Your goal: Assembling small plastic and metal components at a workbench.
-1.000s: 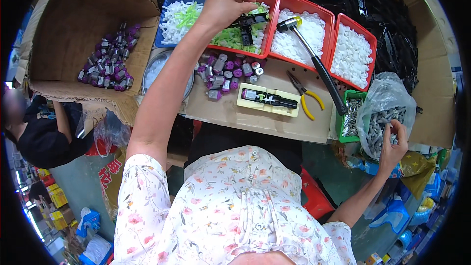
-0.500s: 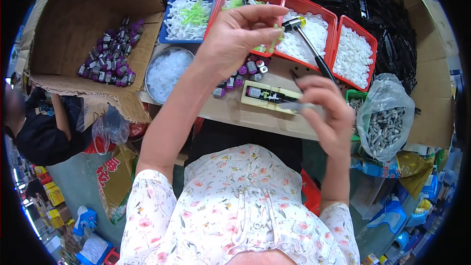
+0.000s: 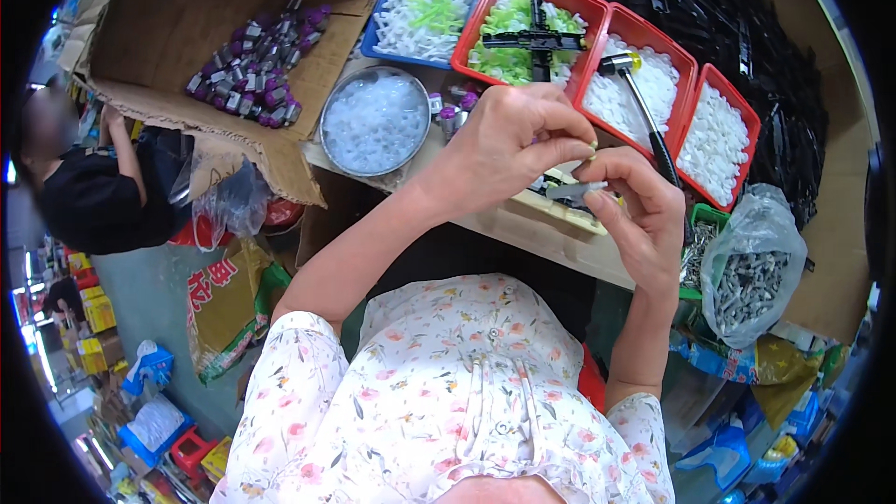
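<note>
Likely pinched for fine control above the cream tray (image 3: 581,218).
Left hand (image 3: 511,138) grips a mostly hidden piece (image 3: 594,145); right hand (image 3: 646,217) grips a slim grey part (image 3: 569,191).

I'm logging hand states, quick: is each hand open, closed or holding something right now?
Left hand: closed, pinching a small pale green piece, mostly hidden by the fingers.
Right hand: closed, pinching a slim grey piece.
</note>
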Demonstrator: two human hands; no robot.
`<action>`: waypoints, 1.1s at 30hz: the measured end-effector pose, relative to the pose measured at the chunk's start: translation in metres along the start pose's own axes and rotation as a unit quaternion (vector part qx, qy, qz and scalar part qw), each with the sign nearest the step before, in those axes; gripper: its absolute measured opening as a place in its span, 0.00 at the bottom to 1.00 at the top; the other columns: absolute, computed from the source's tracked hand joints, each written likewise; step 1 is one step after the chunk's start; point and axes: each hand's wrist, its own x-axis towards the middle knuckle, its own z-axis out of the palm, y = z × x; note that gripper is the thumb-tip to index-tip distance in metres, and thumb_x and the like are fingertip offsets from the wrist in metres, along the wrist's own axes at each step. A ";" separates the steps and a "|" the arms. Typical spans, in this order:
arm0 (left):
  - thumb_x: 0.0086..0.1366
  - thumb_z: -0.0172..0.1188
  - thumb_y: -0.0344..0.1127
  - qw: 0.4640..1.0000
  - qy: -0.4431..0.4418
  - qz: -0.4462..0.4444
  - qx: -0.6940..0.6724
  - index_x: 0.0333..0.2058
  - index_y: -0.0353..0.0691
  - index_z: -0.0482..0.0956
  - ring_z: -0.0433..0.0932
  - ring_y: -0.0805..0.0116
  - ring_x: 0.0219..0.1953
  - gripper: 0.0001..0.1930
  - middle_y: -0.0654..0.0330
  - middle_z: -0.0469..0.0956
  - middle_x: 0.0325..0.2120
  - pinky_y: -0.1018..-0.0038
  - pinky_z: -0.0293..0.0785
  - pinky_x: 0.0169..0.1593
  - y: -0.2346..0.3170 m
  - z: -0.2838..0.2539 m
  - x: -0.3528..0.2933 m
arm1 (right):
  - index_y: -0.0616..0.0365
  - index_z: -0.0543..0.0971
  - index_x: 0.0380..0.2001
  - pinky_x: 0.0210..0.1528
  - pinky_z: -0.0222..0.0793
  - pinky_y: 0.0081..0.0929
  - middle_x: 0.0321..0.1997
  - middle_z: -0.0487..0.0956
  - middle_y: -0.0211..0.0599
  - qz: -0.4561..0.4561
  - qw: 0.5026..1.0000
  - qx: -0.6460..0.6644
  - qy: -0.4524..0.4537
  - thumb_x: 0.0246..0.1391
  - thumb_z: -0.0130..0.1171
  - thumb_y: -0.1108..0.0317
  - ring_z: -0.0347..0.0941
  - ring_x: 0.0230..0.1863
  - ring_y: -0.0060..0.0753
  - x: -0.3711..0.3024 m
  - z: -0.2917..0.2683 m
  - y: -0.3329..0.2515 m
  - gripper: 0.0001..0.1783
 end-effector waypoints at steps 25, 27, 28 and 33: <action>0.53 0.64 0.23 0.907 0.096 -0.081 0.402 0.28 0.33 0.81 0.79 0.52 0.34 0.03 0.53 0.77 0.27 0.62 0.75 0.36 -0.039 -0.083 -0.081 | 0.70 0.79 0.38 0.49 0.66 0.22 0.39 0.78 0.35 0.010 0.994 -0.093 0.055 0.53 0.64 0.79 0.72 0.42 0.24 -0.013 0.005 0.009 0.10; 0.54 0.65 0.22 0.921 0.106 -0.087 0.364 0.31 0.33 0.83 0.79 0.58 0.32 0.04 0.54 0.78 0.28 0.67 0.73 0.36 -0.029 -0.084 -0.079 | 0.71 0.79 0.38 0.49 0.67 0.22 0.39 0.78 0.35 0.010 0.993 -0.101 0.064 0.53 0.64 0.80 0.72 0.42 0.24 -0.012 0.009 0.009 0.09; 0.55 0.66 0.22 0.934 0.118 -0.094 0.324 0.33 0.33 0.84 0.79 0.63 0.29 0.06 0.55 0.79 0.29 0.72 0.72 0.35 -0.024 -0.084 -0.077 | 0.71 0.79 0.39 0.49 0.67 0.21 0.40 0.78 0.35 0.012 0.995 -0.066 0.078 0.53 0.63 0.81 0.73 0.43 0.23 -0.012 0.014 0.011 0.09; 0.57 0.67 0.23 0.971 0.142 -0.139 0.137 0.33 0.33 0.85 0.77 0.74 0.31 0.05 0.61 0.81 0.30 0.78 0.70 0.34 -0.008 -0.061 -0.071 | 0.70 0.78 0.42 0.48 0.68 0.19 0.42 0.78 0.35 -0.006 0.993 0.045 0.109 0.55 0.62 0.84 0.73 0.44 0.21 -0.008 0.036 0.019 0.11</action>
